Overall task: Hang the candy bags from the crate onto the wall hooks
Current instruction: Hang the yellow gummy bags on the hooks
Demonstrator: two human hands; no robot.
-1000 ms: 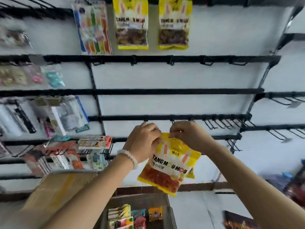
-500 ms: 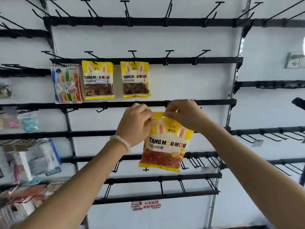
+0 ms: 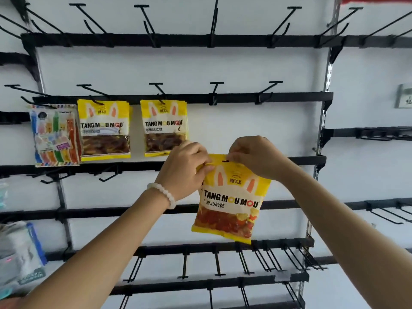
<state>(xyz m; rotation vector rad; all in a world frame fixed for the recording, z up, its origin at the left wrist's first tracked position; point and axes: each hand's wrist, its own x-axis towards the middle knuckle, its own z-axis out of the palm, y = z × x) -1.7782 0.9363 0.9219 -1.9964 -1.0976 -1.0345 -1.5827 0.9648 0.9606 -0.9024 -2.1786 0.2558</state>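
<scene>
A white wall (image 3: 245,70) fills the frame, crossed by horizontal black metal rails (image 3: 178,40) that carry thin black wire hooks (image 3: 215,91) pointing outward. On the rail in the upper half of the frame, two yellow plastic candy bags printed TANG MOU MOU hang side by side from hooks, one (image 3: 104,130) at left of centre and one (image 3: 164,128) just right of it, both with dark candy showing through a window. Touching the left bag's edge hangs a clear packet of multicoloured sticks (image 3: 55,134), at the left of the frame. Grey-white packages (image 3: 17,253) sit blurred at the lower left edge.

Two bare forearms rise from the bottom corners toward the middle. Between them, right of centre, hangs a third yellow candy bag with red and orange gummies (image 3: 231,201), slightly tilted, in front of a lower rail and not on any hook. The left hand (image 3: 185,172), with a white bead bracelet (image 3: 162,195) at the wrist, pinches the bag's top left corner with curled fingers. The right hand (image 3: 254,157) pinches the top edge just right of the bag's small hang hole (image 3: 225,161), which shows between the two hands.
</scene>
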